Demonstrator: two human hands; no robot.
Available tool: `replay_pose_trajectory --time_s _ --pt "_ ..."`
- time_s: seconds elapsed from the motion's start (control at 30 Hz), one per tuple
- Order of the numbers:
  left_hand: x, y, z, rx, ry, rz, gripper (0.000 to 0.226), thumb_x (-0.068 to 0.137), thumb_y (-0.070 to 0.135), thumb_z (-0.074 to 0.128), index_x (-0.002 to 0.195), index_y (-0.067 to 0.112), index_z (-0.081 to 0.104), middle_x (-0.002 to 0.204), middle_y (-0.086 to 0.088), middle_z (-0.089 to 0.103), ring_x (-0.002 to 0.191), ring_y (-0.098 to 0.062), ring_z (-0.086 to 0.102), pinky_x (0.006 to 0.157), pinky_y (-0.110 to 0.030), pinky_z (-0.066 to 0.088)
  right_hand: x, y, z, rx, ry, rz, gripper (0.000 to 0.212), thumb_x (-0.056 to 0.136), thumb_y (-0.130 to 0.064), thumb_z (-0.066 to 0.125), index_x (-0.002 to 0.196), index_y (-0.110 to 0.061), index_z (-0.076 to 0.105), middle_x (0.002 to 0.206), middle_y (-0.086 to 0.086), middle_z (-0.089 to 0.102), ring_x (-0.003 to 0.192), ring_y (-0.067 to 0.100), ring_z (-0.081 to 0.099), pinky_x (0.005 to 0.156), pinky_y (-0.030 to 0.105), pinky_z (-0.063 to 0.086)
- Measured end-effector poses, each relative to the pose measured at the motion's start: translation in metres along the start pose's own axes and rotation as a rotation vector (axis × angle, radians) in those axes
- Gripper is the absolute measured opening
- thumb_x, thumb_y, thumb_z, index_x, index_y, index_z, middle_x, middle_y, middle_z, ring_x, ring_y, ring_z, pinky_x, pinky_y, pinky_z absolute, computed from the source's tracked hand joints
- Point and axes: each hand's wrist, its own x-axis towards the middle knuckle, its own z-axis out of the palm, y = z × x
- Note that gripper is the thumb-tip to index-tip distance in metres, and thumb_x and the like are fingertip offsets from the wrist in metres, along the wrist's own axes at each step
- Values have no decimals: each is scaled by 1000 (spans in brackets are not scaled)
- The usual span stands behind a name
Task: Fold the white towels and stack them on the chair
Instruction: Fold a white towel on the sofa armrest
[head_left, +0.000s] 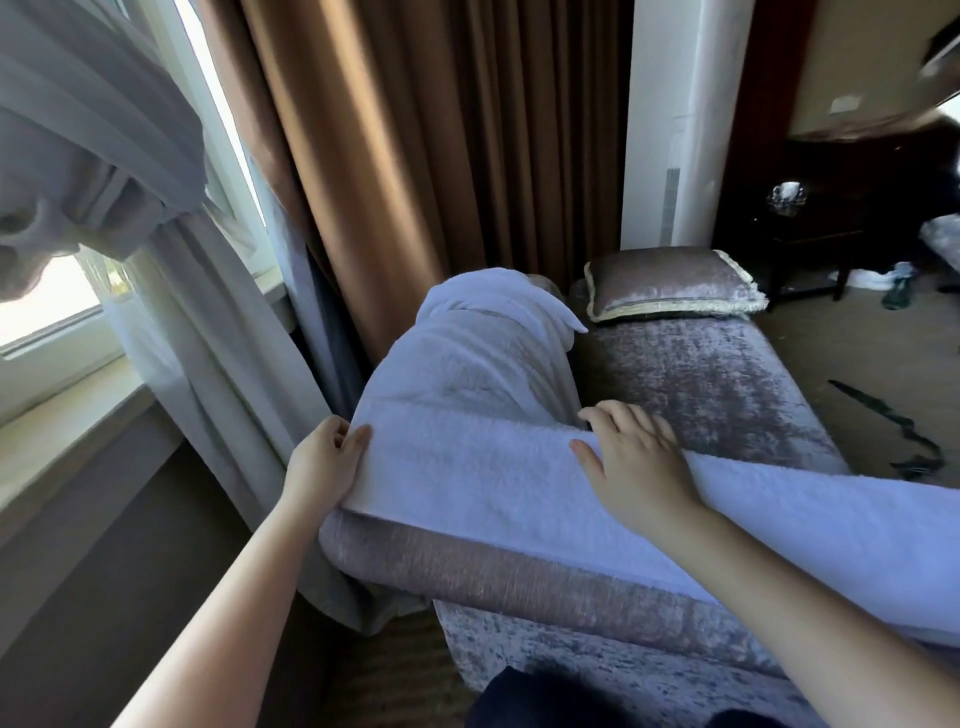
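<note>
Left hand (327, 462) pinches towel (467, 483) end; right hand (634, 460) flat, fingers straight, atop; towel runs left-right along chair (519, 577) arm.

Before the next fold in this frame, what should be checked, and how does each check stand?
1. Left hand grips the near end of the long towel: ok.
2. Right hand lies flat on the long towel, pinning it: ok.
3. Long towel lies smooth where visible: ok.
4. Its far end, which runs out of frame on the right: cannot tell.
5. Second towel folded: not ok, it lies draped and rumpled at the chair's left side.
6. Bare chair seat free for a stack, in front of the cushion: ok.
</note>
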Motion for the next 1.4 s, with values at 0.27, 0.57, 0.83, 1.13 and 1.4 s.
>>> replay_pose_trajectory --time_s 0.27,0.57,0.83,1.13,1.4 --pt "-5 -4 0 117 41 76 28 100 34 47 82 12 45 81 -4 53 73 -22 48 57 -33 29 -5 -46 14 7 -139 -149 88 82 -63 -3 149 -19 34 154 1 34 142 20 28 118 42 14" --pt "-25 12 12 412 389 383 36 88 13 67 120 2 55 119 -20 56 104 -43 52 76 -52 45 -19 -41 15 36 -16 -180 56 92 -47 33 122 -11 64 126 6 63 116 23 60 100 39 48" --pt "-98 140 114 235 234 1007 20 89 21 48 97 13 64 106 -5 64 100 -26 56 84 -39 40 -58 78 -27 20 -22 -16 41 100 -33 35 122 -12 63 125 2 63 117 23 57 99 38 43" --pt "-163 258 225 128 114 1161 11 82 16 49 78 17 59 79 1 55 75 -22 54 71 -32 34 -133 244 -90 3 -211 388 42 106 -31 25 140 -21 48 143 -5 50 131 15 42 106 29 30" --pt "-180 277 260 116 23 1138 13 88 23 52 81 15 60 80 1 57 74 -21 50 65 -35 42 -162 313 -103 219 -281 544 41 105 -21 28 143 -22 42 143 -1 42 135 14 29 100 21 24"
